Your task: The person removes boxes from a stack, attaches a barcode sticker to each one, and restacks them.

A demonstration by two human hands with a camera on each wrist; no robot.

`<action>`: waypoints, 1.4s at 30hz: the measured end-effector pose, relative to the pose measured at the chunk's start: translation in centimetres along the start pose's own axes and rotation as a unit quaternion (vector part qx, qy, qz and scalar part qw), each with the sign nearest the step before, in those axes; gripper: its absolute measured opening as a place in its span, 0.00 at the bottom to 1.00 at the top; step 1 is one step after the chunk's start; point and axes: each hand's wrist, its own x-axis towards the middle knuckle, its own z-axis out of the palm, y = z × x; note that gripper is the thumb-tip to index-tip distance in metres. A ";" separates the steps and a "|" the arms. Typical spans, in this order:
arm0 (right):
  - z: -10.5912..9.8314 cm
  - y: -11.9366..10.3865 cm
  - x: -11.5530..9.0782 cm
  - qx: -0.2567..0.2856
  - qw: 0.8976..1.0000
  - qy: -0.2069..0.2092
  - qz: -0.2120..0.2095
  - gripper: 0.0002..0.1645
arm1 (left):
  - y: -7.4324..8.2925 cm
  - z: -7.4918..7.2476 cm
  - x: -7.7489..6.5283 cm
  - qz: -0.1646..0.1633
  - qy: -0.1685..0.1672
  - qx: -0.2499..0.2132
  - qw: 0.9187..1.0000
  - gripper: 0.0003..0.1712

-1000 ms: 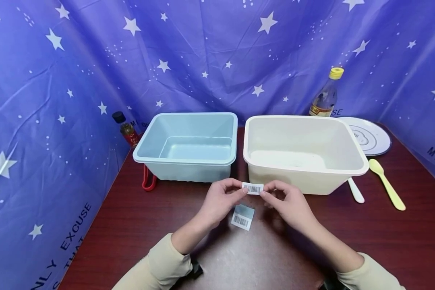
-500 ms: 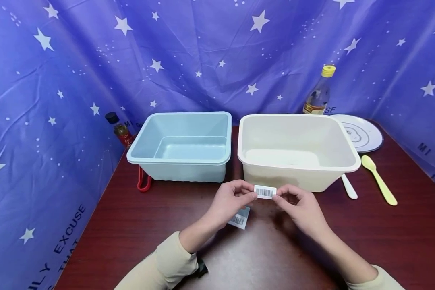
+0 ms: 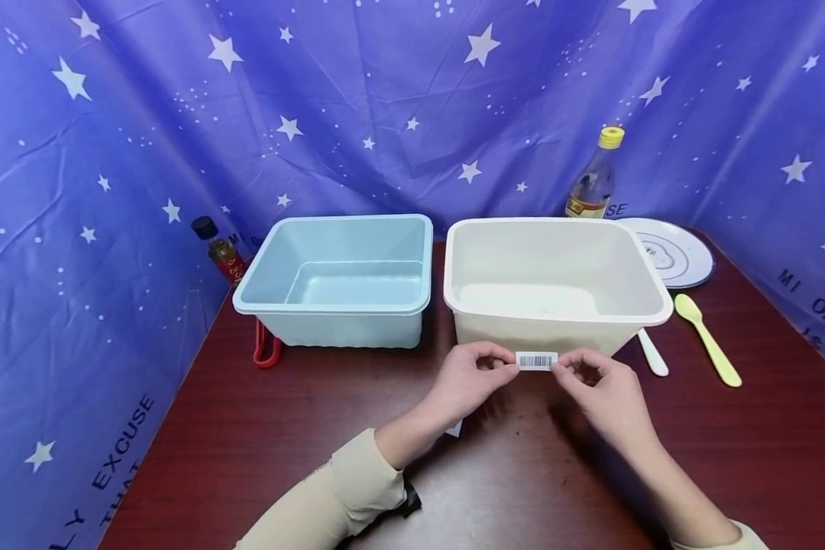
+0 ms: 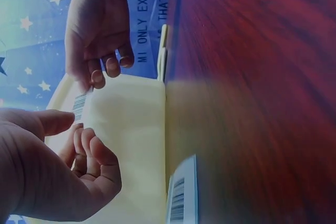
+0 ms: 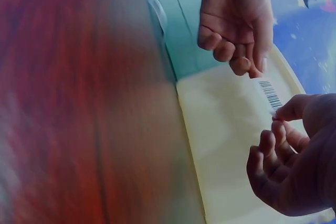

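Observation:
A small white barcode label (image 3: 536,361) is stretched level between both hands, just in front of the cream bin (image 3: 522,334). My left hand (image 3: 473,376) pinches its left end between thumb and forefinger, and my right hand (image 3: 606,392) pinches the right end the same way. In the left wrist view the label (image 4: 79,107) overlaps the bin's front wall. A second barcode label on its backing sheet (image 4: 182,195) lies on the table under my left wrist; in the head view only a corner of that sheet (image 3: 455,429) shows.
A light blue bin (image 3: 344,330) stands left of the cream one, with a red-handled item (image 3: 266,353) and a dark-capped bottle (image 3: 220,252) beside it. On the right are a yellow-capped bottle (image 3: 593,179), a plate (image 3: 684,256), a white handle (image 3: 653,355) and a yellow spoon (image 3: 711,344).
Both hands have carried the label to the right, from near the gap between the bins to the cream bin's front. My left forearm now covers most of the backing sheet. The head view has shifted slightly.

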 end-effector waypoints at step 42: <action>-1.2 2.3 0.9 -0.164 0.977 0.135 -0.001 0.16 | 1.3 3.2 1.3 0.013 -0.109 0.082 0.991 0.26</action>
